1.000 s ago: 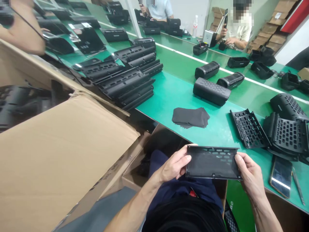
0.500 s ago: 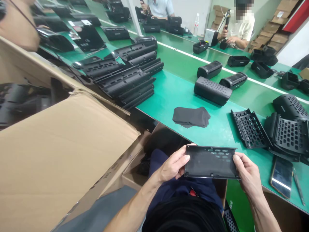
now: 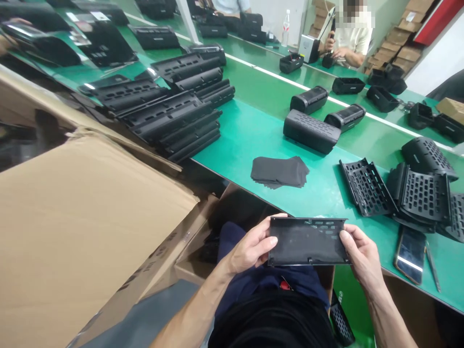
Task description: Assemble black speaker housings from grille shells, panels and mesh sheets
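Observation:
Over my lap I hold a black perforated plastic panel, its inner face turned up. A dark sheet covers most of that face, and slots show uncovered at the upper right. My left hand grips the panel's left end, thumb on top. At the right end, my right hand pinches the edge with its thumb on the face. On the table beyond lies a stack of thin black sheets. Several bare slotted panels are piled to the right.
Stacked black panels lie at the left of the green table. A large cardboard box fills the left foreground. A phone and a pen-like tool lie at right. Across the table sits a person.
The view has shifted slightly, so most things sit a little further left. Both hands keep the same hold on the panel.

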The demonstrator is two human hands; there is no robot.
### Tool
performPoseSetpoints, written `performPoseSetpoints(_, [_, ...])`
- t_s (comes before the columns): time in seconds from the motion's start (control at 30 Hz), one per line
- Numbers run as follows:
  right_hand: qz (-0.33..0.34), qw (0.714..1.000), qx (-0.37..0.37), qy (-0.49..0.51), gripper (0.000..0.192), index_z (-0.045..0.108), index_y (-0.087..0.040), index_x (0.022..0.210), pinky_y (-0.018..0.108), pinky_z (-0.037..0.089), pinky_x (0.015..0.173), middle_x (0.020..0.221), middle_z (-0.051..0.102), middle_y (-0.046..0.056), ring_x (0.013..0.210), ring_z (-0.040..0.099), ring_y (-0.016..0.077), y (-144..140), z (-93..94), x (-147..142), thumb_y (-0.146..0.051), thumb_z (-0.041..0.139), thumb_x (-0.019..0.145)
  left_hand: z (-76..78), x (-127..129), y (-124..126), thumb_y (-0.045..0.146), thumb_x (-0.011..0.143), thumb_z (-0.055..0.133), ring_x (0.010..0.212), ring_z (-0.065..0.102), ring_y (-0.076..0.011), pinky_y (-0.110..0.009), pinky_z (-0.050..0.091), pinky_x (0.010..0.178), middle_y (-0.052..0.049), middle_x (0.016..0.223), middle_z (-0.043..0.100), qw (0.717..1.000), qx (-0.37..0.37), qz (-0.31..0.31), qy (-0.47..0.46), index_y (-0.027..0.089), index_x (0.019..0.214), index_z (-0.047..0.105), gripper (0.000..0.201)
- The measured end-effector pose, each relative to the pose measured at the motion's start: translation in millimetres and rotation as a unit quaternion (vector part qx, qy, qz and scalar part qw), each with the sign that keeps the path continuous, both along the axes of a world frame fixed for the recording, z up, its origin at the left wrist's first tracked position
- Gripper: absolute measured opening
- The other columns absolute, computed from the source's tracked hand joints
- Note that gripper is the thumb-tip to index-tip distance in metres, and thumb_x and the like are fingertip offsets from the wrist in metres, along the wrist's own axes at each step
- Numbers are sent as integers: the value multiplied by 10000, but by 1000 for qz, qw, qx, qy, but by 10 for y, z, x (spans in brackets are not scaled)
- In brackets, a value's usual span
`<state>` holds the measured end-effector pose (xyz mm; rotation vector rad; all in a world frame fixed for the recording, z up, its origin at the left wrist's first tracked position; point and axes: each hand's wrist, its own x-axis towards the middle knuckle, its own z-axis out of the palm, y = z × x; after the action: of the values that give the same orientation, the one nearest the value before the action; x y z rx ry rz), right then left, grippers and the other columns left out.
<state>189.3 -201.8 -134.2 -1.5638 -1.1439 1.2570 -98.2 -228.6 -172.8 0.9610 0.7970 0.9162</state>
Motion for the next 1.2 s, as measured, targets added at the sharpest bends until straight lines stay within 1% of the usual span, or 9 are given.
performPoseSetpoints(0.13, [3, 1000, 11, 9, 519, 767, -202, 937, 239, 511, 627, 800, 732, 37, 694, 629, 166, -6, -26, 8, -671, 859, 736, 3, -24, -9, 563, 983, 605, 406, 400, -50, -150, 330, 379, 51, 665, 557, 1000, -1, -7, 6, 179, 1565, 378, 734])
performPoseSetpoints(0.3, [10, 1000, 16, 6, 500, 774, -209, 939, 248, 516, 629, 808, 730, 38, 697, 630, 170, -3, -30, 4, -664, 854, 749, 10, -40, -15, 555, 990, 596, 403, 388, -52, -153, 313, 379, 54, 647, 548, 1000, -4, -3, 9, 178, 1572, 367, 730])
performPoseSetpoints(0.5, [26, 999, 20, 0, 481, 754, -208, 907, 246, 505, 609, 783, 695, 27, 684, 608, 165, 11, -21, -25, -655, 850, 758, 10, -60, -24, 530, 964, 638, 422, 404, -52, -167, 319, 391, 6, 746, 621, 1000, -7, 5, 1, 190, 1569, 399, 734])
performPoseSetpoints(0.6, [33, 999, 6, 18, 471, 750, -207, 899, 239, 498, 599, 771, 682, 23, 663, 589, 153, 22, -28, -39, -642, 860, 755, -7, -63, -34, 506, 978, 620, 414, 401, -57, -165, 320, 388, 17, 700, 602, 1000, -13, 12, -2, 191, 1563, 414, 696])
performPoseSetpoints(0.73, [29, 998, -25, 55, 478, 758, -218, 956, 233, 486, 597, 775, 695, 20, 634, 567, 140, 25, -39, -53, -646, 852, 767, -33, -66, -40, 505, 975, 619, 402, 391, -55, -151, 319, 370, 36, 668, 570, 1000, -13, 16, -18, 192, 1549, 421, 684])
performPoseSetpoints(0.83, [24, 996, -46, 74, 476, 761, -224, 964, 230, 452, 553, 685, 654, -4, 554, 497, 120, 24, -43, -69, -651, 846, 772, -44, -72, -38, 524, 963, 630, 399, 408, -53, -145, 319, 357, 39, 679, 566, 999, -11, 17, -28, 178, 1522, 442, 684])
performPoseSetpoints(1.0, [17, 995, -53, 88, 488, 761, -220, 948, 229, 460, 570, 747, 686, 13, 611, 543, 137, 37, -43, -106, -645, 876, 737, -47, -77, -33, 553, 940, 651, 382, 399, -41, -149, 303, 336, 43, 707, 576, 999, -16, 20, -26, 155, 1436, 506, 653])
performPoseSetpoints(1.13, [22, 995, -52, 80, 490, 762, -222, 954, 221, 416, 528, 705, 658, -2, 570, 500, 121, 36, -57, -113, -646, 876, 736, -42, -73, -26, 571, 924, 660, 388, 372, -41, -154, 276, 340, 61, 675, 550, 999, -23, 30, -30, 143, 1369, 541, 628])
performPoseSetpoints(1.2, [24, 996, -50, 76, 487, 761, -226, 958, 222, 412, 526, 664, 625, -19, 534, 454, 105, 29, -67, -110, -649, 870, 744, -36, -71, -23, 580, 917, 664, 391, 353, -38, -156, 256, 344, 68, 659, 536, 998, -28, 34, -36, 136, 1347, 550, 629])
